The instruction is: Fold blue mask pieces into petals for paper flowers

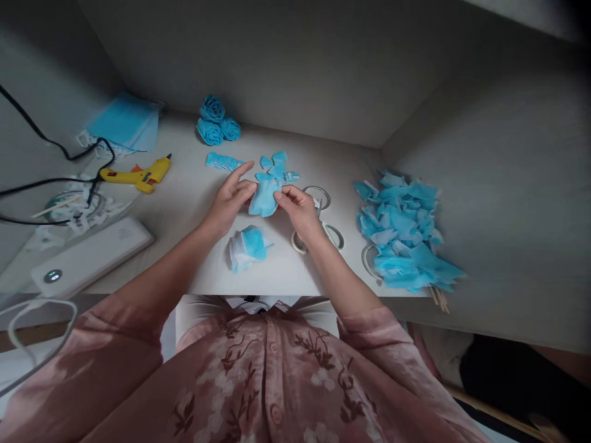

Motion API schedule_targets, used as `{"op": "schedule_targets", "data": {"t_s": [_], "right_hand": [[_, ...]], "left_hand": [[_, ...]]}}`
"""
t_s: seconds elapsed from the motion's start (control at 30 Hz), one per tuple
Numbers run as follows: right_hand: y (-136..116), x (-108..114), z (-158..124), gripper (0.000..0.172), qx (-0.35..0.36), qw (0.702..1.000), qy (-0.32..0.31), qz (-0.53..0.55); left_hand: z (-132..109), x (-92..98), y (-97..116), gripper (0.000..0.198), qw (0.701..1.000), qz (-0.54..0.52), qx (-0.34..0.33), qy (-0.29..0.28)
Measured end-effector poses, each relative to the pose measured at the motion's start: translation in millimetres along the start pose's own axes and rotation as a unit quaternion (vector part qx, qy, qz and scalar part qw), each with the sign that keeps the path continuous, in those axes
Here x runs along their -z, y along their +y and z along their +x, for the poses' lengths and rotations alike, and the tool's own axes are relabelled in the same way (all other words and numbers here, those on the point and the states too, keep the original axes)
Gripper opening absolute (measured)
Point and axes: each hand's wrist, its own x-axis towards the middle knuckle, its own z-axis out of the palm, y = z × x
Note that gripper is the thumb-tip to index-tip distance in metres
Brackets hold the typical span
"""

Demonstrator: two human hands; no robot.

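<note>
A small light-blue fabric piece point(265, 198), shaped like a petal, is held above the table between my two hands. My left hand point(233, 194) pinches its left edge between thumb and a finger, with the index finger raised. On its right edge, the thumb and fingers of my right hand point(298, 206) are closed. Just beyond lie several loose blue cut pieces point(276, 165) and a pleated blue strip point(224, 161). Nearer me sits a crumpled blue and white bundle point(249, 247). White-handled scissors point(335, 235) lie partly hidden under my right wrist.
At the back are blue rosettes point(213, 123) and stacked face masks point(124, 123). A yellow glue gun point(138, 175), its black cord and a white power bank point(95, 253) occupy the left. Blue fabric flowers on sticks point(401, 227) lie right. A tape roll point(319, 197) rests behind the scissors.
</note>
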Motion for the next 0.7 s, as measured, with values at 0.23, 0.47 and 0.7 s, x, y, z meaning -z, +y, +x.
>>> {"op": "schedule_targets", "data": {"t_s": [0.23, 0.47, 0.7], "right_hand": [[0.4, -1.4, -2.4, 0.036, -0.019, 1.000, 0.010, 0.019], [-1.1, -1.9, -1.2, 0.051, -0.073, 0.992, -0.008, 0.103], [-0.2, -1.1, -3.5, 0.033, 0.044, 0.995, 0.051, -0.078]], "left_hand": [[8.1, 8.9, -13.7, 0.076, 0.999, -0.001, -0.047, -0.005], [9.6, 10.4, -16.0, 0.074, 0.997, 0.011, -0.078, -0.022], [4.4, 4.3, -11.2, 0.076, 0.997, 0.028, -0.066, -0.027]]}}
